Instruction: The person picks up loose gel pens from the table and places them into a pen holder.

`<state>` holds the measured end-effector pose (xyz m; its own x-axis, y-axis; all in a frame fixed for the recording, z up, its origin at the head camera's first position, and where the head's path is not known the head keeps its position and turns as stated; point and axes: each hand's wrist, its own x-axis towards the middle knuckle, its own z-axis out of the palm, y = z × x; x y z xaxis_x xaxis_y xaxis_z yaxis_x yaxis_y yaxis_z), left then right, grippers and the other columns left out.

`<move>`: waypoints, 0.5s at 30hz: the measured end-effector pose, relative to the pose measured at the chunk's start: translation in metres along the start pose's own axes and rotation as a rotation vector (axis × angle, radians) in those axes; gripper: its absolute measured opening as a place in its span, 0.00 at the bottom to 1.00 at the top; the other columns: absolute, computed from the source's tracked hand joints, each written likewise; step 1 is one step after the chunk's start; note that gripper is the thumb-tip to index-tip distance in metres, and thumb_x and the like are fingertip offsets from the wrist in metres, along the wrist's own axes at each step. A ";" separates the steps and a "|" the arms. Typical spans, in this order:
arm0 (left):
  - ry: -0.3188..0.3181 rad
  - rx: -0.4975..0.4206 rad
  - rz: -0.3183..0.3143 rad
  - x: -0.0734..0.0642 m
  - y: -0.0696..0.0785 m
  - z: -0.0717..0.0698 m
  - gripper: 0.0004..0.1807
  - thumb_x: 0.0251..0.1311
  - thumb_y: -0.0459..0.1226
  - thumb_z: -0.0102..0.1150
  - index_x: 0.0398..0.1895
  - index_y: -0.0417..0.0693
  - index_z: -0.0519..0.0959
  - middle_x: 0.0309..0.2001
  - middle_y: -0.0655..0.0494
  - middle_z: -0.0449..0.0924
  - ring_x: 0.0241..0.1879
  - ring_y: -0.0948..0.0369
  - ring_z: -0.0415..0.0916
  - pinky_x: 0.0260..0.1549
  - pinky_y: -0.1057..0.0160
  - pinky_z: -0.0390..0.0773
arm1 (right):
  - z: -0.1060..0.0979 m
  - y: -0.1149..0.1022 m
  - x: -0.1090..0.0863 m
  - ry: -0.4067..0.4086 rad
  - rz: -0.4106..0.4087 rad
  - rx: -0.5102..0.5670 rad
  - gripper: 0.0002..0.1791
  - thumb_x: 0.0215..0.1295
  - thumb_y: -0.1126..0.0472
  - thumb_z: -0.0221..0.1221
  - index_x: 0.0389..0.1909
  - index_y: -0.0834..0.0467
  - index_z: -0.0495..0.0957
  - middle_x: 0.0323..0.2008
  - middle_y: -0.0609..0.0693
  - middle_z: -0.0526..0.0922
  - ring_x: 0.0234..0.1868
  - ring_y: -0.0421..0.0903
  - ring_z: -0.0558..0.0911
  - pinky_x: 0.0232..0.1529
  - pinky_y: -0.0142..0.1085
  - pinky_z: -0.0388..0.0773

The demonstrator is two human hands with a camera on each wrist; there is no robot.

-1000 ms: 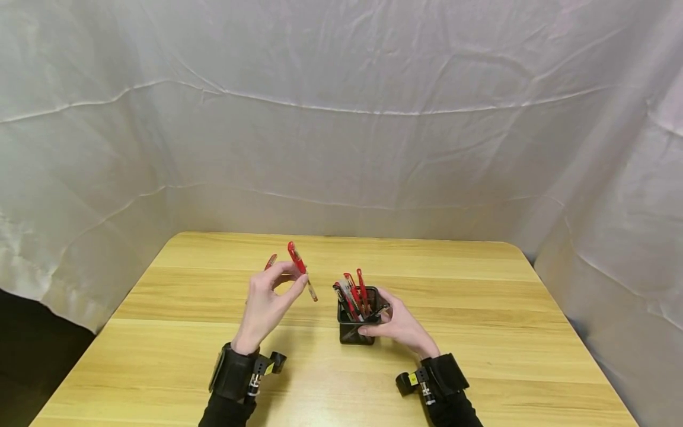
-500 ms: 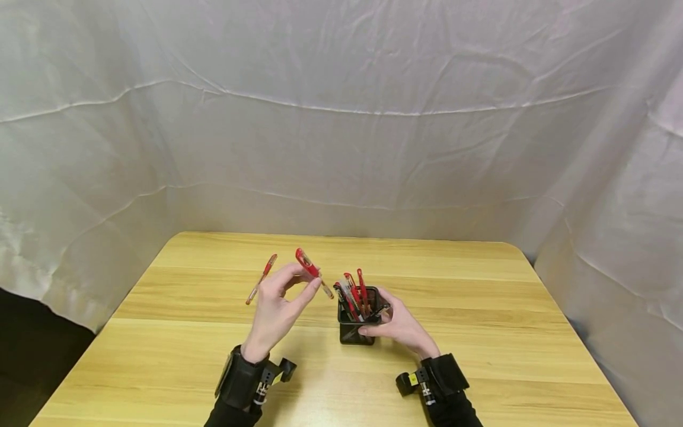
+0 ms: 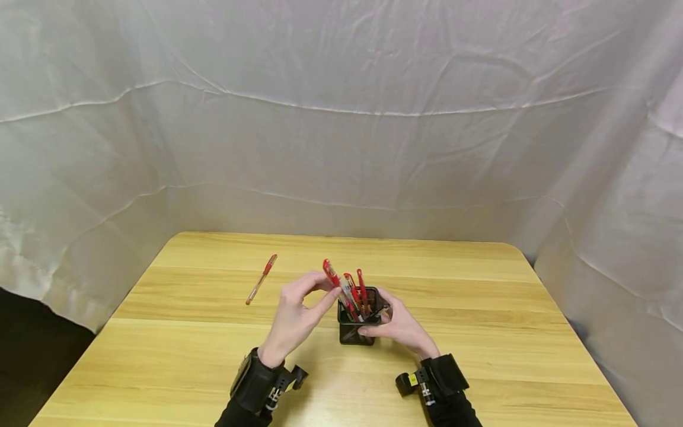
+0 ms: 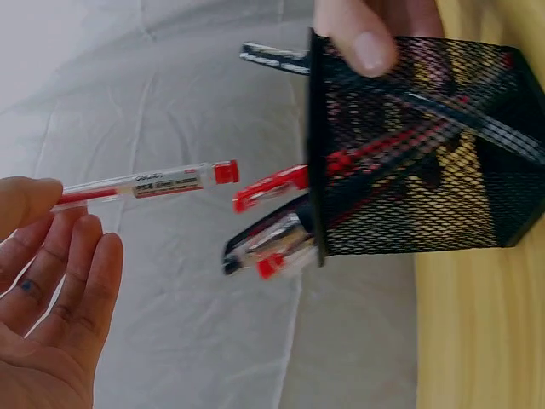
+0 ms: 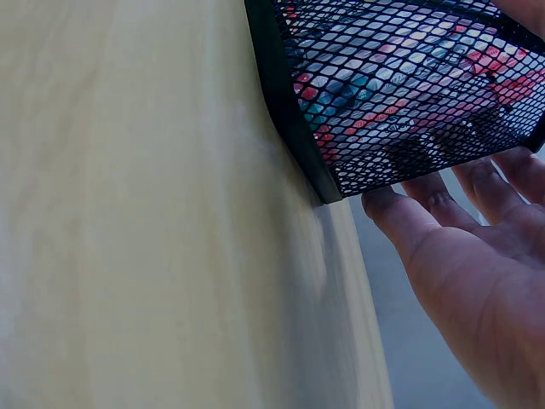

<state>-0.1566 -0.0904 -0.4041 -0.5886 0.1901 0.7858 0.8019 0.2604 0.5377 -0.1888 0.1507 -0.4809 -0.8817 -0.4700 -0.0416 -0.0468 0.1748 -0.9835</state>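
Note:
Between thumb and fingers my left hand (image 3: pixel 300 311) pinches a red gel pen (image 3: pixel 331 273), its capped end up, right at the left rim of a black mesh pen holder (image 3: pixel 356 333). In the left wrist view the clear-barrelled pen (image 4: pixel 166 183) points its red-tipped end toward the holder's mouth. Several red, black and clear pens (image 4: pixel 277 183) stick out of the holder. My right hand (image 3: pixel 402 326) grips the holder from its right side, thumb in front. The right wrist view shows fingers (image 5: pixel 426 213) against the mesh.
Another red pen (image 3: pixel 261 279) lies slanted on the wooden table (image 3: pixel 480 296), left of the hands. A pale cloth (image 3: pixel 341 148) hangs behind the table and along its sides.
My left hand has moved right with the red gel pen, from left of the holder to its rim. The pen on the table is now fully uncovered. My right hand and the holder stay put.

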 end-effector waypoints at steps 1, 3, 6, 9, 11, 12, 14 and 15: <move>-0.019 0.016 -0.007 0.000 0.000 0.001 0.11 0.57 0.24 0.67 0.42 0.43 0.83 0.35 0.52 0.86 0.35 0.59 0.83 0.42 0.65 0.85 | 0.000 0.000 0.000 -0.007 -0.006 0.005 0.54 0.52 0.62 0.75 0.77 0.58 0.54 0.75 0.61 0.61 0.70 0.62 0.72 0.72 0.62 0.64; -0.055 0.050 -0.023 -0.001 0.000 0.004 0.11 0.56 0.24 0.67 0.41 0.43 0.83 0.34 0.52 0.87 0.35 0.59 0.83 0.41 0.65 0.85 | 0.000 0.000 0.001 -0.019 -0.023 0.016 0.53 0.53 0.63 0.75 0.77 0.57 0.55 0.75 0.60 0.63 0.68 0.60 0.74 0.71 0.59 0.67; -0.110 0.091 -0.047 -0.003 0.001 0.008 0.10 0.57 0.26 0.68 0.42 0.41 0.83 0.36 0.52 0.87 0.36 0.60 0.83 0.41 0.65 0.85 | -0.001 0.000 0.001 -0.034 -0.045 0.028 0.51 0.53 0.63 0.74 0.76 0.56 0.57 0.74 0.60 0.65 0.66 0.57 0.77 0.69 0.54 0.72; -0.157 0.120 -0.054 -0.005 0.001 0.011 0.12 0.58 0.28 0.67 0.46 0.39 0.83 0.38 0.51 0.87 0.37 0.61 0.83 0.41 0.65 0.85 | -0.001 0.001 0.001 -0.046 -0.063 0.035 0.50 0.54 0.64 0.74 0.75 0.56 0.58 0.73 0.61 0.66 0.62 0.55 0.80 0.65 0.49 0.77; -0.178 0.140 -0.039 -0.006 0.000 0.013 0.12 0.58 0.28 0.67 0.46 0.37 0.82 0.38 0.51 0.87 0.37 0.61 0.82 0.41 0.65 0.85 | -0.001 0.001 0.001 -0.050 -0.070 0.037 0.49 0.54 0.64 0.73 0.75 0.56 0.59 0.72 0.61 0.67 0.61 0.53 0.81 0.63 0.46 0.79; -0.186 0.148 -0.033 -0.007 0.000 0.014 0.13 0.58 0.28 0.67 0.47 0.37 0.82 0.38 0.51 0.86 0.36 0.61 0.81 0.41 0.66 0.85 | -0.001 0.001 0.001 -0.052 -0.070 0.040 0.49 0.54 0.65 0.73 0.75 0.56 0.59 0.72 0.61 0.67 0.61 0.52 0.81 0.63 0.45 0.80; -0.199 0.164 -0.022 -0.007 0.000 0.015 0.13 0.58 0.28 0.67 0.47 0.37 0.82 0.38 0.51 0.86 0.36 0.61 0.81 0.40 0.66 0.84 | -0.001 0.002 0.001 -0.050 -0.073 0.035 0.49 0.54 0.64 0.73 0.75 0.56 0.59 0.72 0.61 0.67 0.61 0.51 0.81 0.62 0.43 0.80; -0.206 0.178 -0.022 -0.008 0.000 0.015 0.13 0.58 0.28 0.67 0.47 0.38 0.82 0.38 0.51 0.86 0.36 0.61 0.81 0.41 0.65 0.84 | -0.001 0.001 0.001 -0.051 -0.075 0.035 0.48 0.54 0.64 0.73 0.75 0.56 0.59 0.72 0.61 0.67 0.61 0.52 0.81 0.62 0.43 0.80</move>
<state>-0.1533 -0.0771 -0.4145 -0.6288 0.3667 0.6857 0.7688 0.4252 0.4777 -0.1902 0.1510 -0.4823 -0.8511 -0.5245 0.0244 -0.0945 0.1073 -0.9897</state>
